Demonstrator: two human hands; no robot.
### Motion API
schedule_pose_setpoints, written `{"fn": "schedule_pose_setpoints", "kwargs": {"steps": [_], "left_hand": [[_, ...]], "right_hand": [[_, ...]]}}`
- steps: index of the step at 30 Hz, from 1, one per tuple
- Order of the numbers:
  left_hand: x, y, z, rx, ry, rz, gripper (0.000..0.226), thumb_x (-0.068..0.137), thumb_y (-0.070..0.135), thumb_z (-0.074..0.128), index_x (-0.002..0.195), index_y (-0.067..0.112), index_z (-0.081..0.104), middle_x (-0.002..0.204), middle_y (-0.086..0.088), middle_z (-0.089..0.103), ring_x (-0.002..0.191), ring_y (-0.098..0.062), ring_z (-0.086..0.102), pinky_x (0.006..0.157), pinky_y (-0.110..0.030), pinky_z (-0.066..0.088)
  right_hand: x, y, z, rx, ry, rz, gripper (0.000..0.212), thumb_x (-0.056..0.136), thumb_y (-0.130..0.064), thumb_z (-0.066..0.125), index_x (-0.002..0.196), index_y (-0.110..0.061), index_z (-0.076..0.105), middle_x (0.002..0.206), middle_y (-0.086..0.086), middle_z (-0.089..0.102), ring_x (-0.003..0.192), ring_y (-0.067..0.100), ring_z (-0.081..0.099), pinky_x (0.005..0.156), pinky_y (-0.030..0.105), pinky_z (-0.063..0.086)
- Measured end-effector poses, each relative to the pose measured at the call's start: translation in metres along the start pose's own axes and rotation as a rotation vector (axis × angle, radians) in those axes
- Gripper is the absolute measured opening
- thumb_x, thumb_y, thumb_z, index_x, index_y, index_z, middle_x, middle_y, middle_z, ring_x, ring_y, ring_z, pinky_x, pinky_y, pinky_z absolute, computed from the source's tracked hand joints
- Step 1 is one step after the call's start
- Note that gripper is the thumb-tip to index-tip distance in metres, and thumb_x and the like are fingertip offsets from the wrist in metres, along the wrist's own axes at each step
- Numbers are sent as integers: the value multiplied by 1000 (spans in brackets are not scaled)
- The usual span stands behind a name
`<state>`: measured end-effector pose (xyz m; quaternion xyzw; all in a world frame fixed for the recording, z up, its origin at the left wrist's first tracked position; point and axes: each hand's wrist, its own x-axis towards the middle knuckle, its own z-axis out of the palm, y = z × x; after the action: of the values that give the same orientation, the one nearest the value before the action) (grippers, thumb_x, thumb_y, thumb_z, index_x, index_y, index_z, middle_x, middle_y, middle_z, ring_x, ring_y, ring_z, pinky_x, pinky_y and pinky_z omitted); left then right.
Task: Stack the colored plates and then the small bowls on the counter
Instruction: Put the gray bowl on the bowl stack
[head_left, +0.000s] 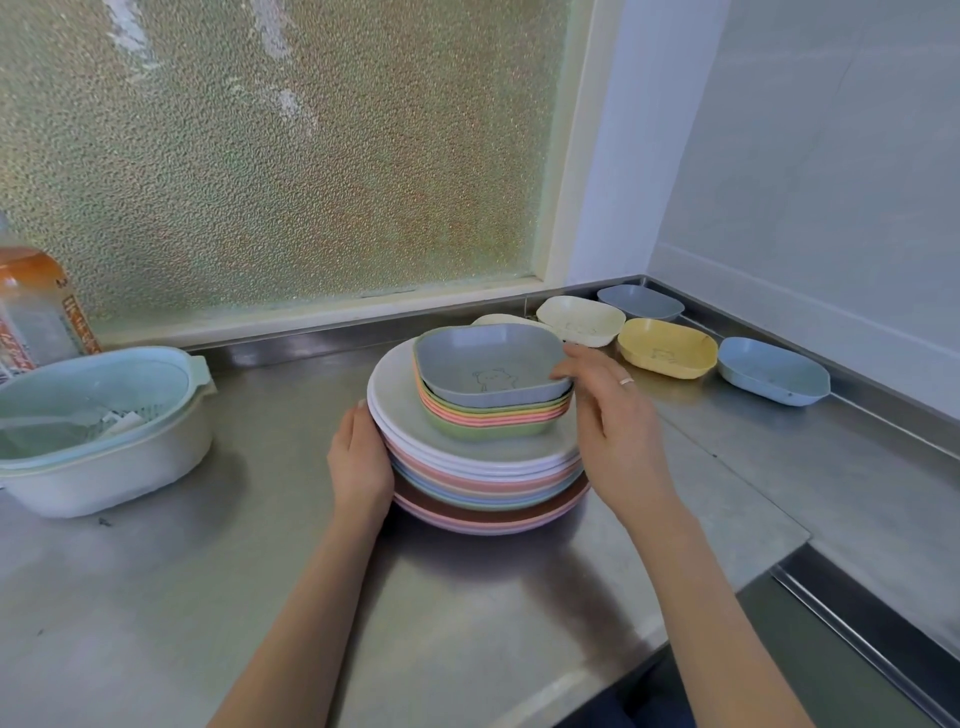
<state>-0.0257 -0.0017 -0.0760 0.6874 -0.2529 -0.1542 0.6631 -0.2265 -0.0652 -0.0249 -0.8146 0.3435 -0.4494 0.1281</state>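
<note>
Toppling looks likeliest: right hand (605, 410) pinches the grey bowl (491, 370) atop the bowl pile, left hand (358, 457) pressed flat against the plate stack (483, 475), and any nudge could slide it.

A: What encloses the scene? A frosted, pebbled window (270, 156) with a pale frame on the far side, and a plain white wall (810, 171) on the right.

B: And below? A stainless-steel counter (156, 587) with a raised rear lip, lit by daylight.
</note>
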Motion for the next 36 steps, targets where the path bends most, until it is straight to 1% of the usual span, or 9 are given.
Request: {"fn": "schedule_pose_setpoints", "kwargs": {"steps": [3, 5, 11, 14, 18, 20, 23, 30, 36], "left_hand": [[0, 0, 0, -4, 4, -3, 31, 98, 14, 29, 85, 6, 56, 94, -8, 57, 86, -19, 45, 76, -28, 32], [0, 0, 0, -5, 4, -5, 31, 98, 14, 29, 86, 7, 57, 94, -8, 57, 86, -19, 46, 76, -26, 32], [0, 0, 0, 0, -2, 17, 31, 98, 10, 28, 81, 4, 53, 77, -2, 53, 82, -19, 43, 72, -26, 31], [0, 0, 0, -4, 1, 26, 30, 98, 10, 29, 81, 5, 53, 74, 4, 52, 81, -19, 43, 70, -25, 32], [0, 1, 0, -9, 13, 44, 31, 98, 10, 29, 81, 2, 54, 72, 5, 51, 78, -19, 42, 53, -13, 37], [0, 0, 0, 1, 19, 47, 31, 98, 10, 29, 78, 3, 52, 72, 4, 50, 77, -19, 42, 52, -15, 36], [1, -2, 0, 12, 20, 70, 31, 98, 8, 29, 76, 4, 51, 71, 4, 50, 72, -16, 41, 53, -3, 36], [5, -5, 1, 30, 29, 70, 39, 98, 8, 32, 65, 18, 49, 72, 6, 52, 65, -4, 45, 56, -1, 37], [3, -3, 3, -18, 49, 49, 29, 98, 7, 33, 77, 4, 53, 69, 3, 49, 62, -4, 41, 53, -3, 37]], "right_hand": [[-2, -3, 1, 218, -73, 72, 33, 97, -14, 41, 121, -35, 52, 146, -7, 42, 130, 3, 39, 102, 22, 38], [-3, -2, 3, 199, -97, 52, 22, 96, -19, 47, 111, -29, 60, 145, -11, 38, 132, -9, 29, 101, 14, 33], [-4, 5, 9, 220, -157, 65, 14, 93, -30, 51, 90, -20, 61, 142, -6, 46, 135, -2, 29, 100, 8, 25], [0, 7, 9, 319, -67, 108, 23, 93, -37, 44, 99, -25, 62, 139, -10, 49, 131, -1, 36, 103, 14, 28], [27, 21, 16, 391, 200, 209, 20, 98, -17, 41, 98, -18, 61, 110, -8, 62, 106, -1, 54, 88, 9, 38], [45, 40, 26, 411, 228, 312, 19, 96, -12, 41, 96, -17, 60, 95, -11, 62, 95, 9, 60, 85, 20, 46], [69, 72, 43, 448, 136, 489, 21, 93, -9, 41, 102, -9, 60, 93, -10, 60, 83, 10, 61, 86, 37, 52], [102, 119, 63, 203, -344, 441, 46, 83, -10, 64, 126, -20, 55, 114, 1, 57, 95, 13, 52, 78, 21, 43], [104, 125, 70, 111, -435, 396, 21, 83, -10, 63, 101, -21, 68, 96, -4, 67, 85, 15, 59, 72, 29, 47]]}}
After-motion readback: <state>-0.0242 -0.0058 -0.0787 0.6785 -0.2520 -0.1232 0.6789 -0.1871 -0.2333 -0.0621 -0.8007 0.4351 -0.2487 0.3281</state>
